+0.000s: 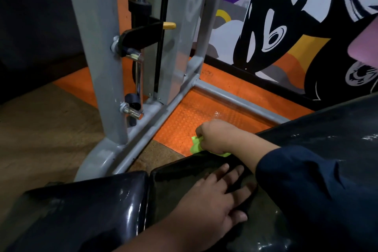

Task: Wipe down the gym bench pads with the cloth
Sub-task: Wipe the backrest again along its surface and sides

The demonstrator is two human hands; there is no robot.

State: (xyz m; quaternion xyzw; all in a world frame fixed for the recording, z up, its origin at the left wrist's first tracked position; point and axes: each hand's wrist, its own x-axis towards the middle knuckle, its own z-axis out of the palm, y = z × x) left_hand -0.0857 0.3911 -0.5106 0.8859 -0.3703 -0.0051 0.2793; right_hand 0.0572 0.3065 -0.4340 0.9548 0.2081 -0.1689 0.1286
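1. Cloth came first: one small bright-green cloth [197, 145], bunched into a crumpled wad, sat at the far edge of the nearer black vinyl bench pad [180, 172], partly hidden under the hand that held it.
2. Two glossy black pads were in view: a short seat pad [81, 210] at lower left and the longer pad beside it, parted by a narrow gap. The longer pad ran from lower left toward upper right, its surface shiny with wet-looking streaks near the right edge.
3. The right hand [216, 137], reaching out of a dark blue sleeve [302, 186], had its fingers curled round the cloth, gripping it against the pad's far edge.
4. The left hand [210, 196] lay flat on the longer pad, fingers straight and spread, pressing down near the gap.
5. Beyond the pads stood one grey steel machine frame [106, 71] with chrome pins and a black bracket, its base rails on an orange studded rubber floor [184, 120].
6. A painted mural wall [276, 26] in black, white, orange and purple rose behind.
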